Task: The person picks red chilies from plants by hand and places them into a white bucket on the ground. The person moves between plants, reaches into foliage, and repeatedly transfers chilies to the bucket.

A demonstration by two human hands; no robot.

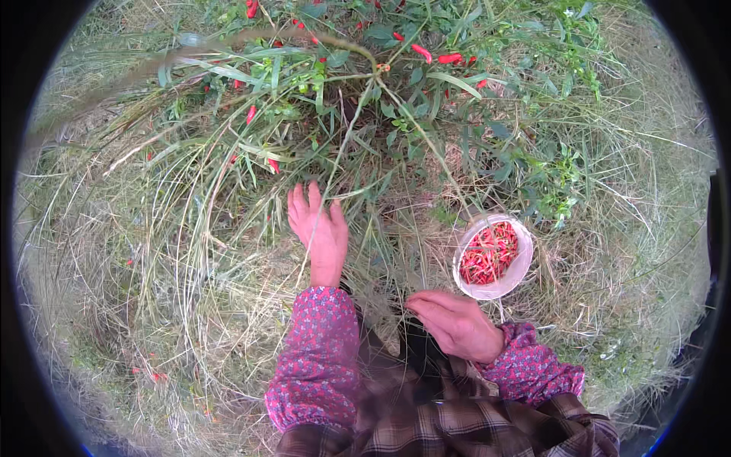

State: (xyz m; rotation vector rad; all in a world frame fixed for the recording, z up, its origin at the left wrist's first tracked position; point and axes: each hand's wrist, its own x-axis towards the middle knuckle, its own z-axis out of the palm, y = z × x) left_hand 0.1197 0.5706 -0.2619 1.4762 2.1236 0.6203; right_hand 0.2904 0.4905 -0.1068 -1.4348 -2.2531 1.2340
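My left hand (320, 228) reaches over the grass, back of the hand up, fingers apart, with nothing visible in it. Just beyond its fingertips a red chili pepper (274, 165) hangs among green leaves. My right hand (457, 325) is near my body, its fingers together and curled; its palm is hidden, so whether it holds anything is unclear. Above and to the right of that hand, a white plastic bucket (522, 274) stands tilted in the grass, partly filled with small red chili peppers (488, 254). More red chilies (421, 53) hang on the plants at the top.
Leafy chili plants (394, 114) mixed with long grass cross the upper view. Tall stalks (422, 134) arch in front of the camera, between the left hand and the bucket. Dry grass (171, 320) covers the ground, with a few red chilies (160, 377) at lower left.
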